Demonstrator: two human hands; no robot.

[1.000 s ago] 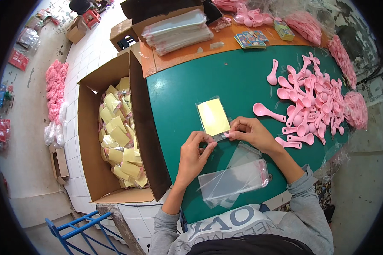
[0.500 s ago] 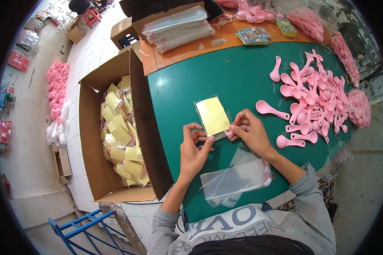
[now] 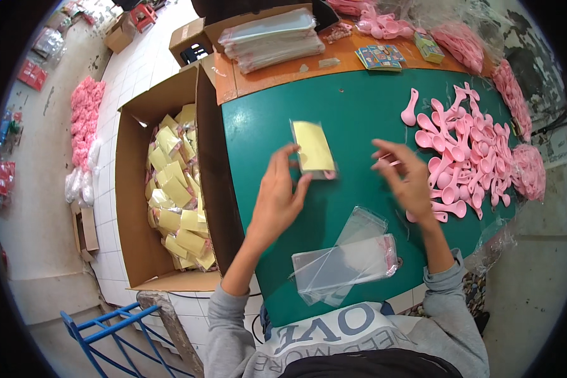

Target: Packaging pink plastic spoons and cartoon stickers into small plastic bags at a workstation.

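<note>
My left hand (image 3: 277,192) pinches the left edge of a clear plastic bag with a yellow card (image 3: 313,146) in it, held over the green table. A bit of pink shows at the bag's lower end. To the right, my right hand (image 3: 411,179) is blurred, its fingers curled around a pink spoon (image 3: 390,162) of which only a little shows. Past that hand lies a heap of pink spoons (image 3: 463,142), with one spoon (image 3: 410,107) apart at its upper left. Several flat clear bags (image 3: 343,268) lie fanned near the table's front edge.
Left of the green table (image 3: 258,126), a large cardboard box (image 3: 129,189) holds many bagged yellow cards. On the orange surface behind are stacked clear bags (image 3: 271,41), colourful cards (image 3: 381,57) and bagged pink spoons (image 3: 457,44). A blue metal frame (image 3: 110,331) stands at lower left.
My right hand has let go of the bag and moved right, onto the loose spoon. My left hand still holds the bag, now turned slightly. The whole view has shifted a little.
</note>
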